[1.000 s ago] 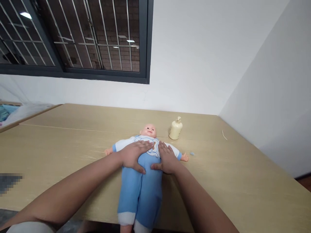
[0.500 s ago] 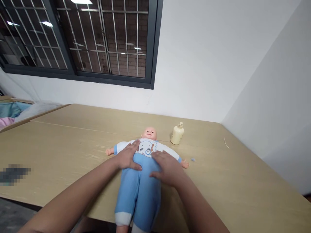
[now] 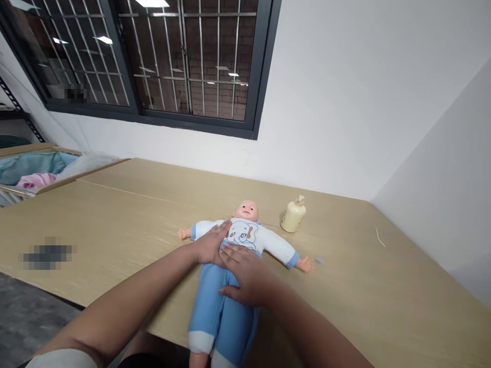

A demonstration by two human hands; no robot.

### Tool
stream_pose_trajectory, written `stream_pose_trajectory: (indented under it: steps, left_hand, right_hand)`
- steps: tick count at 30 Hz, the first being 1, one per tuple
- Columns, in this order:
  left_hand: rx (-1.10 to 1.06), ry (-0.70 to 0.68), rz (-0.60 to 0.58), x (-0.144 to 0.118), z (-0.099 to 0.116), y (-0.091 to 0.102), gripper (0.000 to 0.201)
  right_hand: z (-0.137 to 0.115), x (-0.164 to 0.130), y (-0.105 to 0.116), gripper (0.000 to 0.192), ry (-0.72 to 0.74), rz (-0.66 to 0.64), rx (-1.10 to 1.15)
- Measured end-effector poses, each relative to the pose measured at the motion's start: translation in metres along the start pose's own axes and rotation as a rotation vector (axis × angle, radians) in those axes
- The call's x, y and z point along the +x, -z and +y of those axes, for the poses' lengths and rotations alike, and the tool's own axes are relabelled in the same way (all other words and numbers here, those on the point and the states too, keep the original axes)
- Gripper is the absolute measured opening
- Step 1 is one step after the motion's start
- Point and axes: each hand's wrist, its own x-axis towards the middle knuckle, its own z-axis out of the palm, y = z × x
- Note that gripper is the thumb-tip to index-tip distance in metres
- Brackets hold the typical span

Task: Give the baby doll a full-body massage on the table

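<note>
Two hands [image 3: 247,272], doll [image 3: 214,287] face-up beneath, torso touched

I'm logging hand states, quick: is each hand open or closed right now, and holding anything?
Left hand: open, laid on the doll, grasping nothing.
Right hand: open, over the doll's waist, grasping nothing.
</note>
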Motion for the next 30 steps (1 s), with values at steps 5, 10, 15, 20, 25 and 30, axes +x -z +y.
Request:
stream_pose_trajectory:
  steps: [5,10,15,20,25,30]
  left_hand:
    - [-0.028,0.004,-0.013,0.0,0.0,0.001,0.144]
    - [-0.012,0.039,-0.006,-0.004,0.007,0.006,0.138]
    - [0.014,0.03,0.026,-0.006,0.014,0.008,0.142]
    - [0.027,0.075,0.058,-0.006,0.022,0.007,0.144]
    - [0.006,0.12,0.098,-0.01,0.028,0.008,0.144]
    - [0.079,0.066,0.179,-0.024,0.059,0.017,0.128]
  right_hand:
    - [0.004,0.005,0.001,0.08,0.046,0.036,-0.046]
    - [0.024,0.02,0.015,0.094,-0.046,0.046,-0.055]
    - [0.048,0.014,0.022,0.117,-0.314,0.11,0.049]
    - [0.057,-0.007,0.011,0.125,-0.529,0.119,0.127]
    - [0.06,-0.026,0.004,0.124,-0.658,0.09,0.134]
    - [0.064,-0.03,0.001,0.134,-0.641,0.069,0.166]
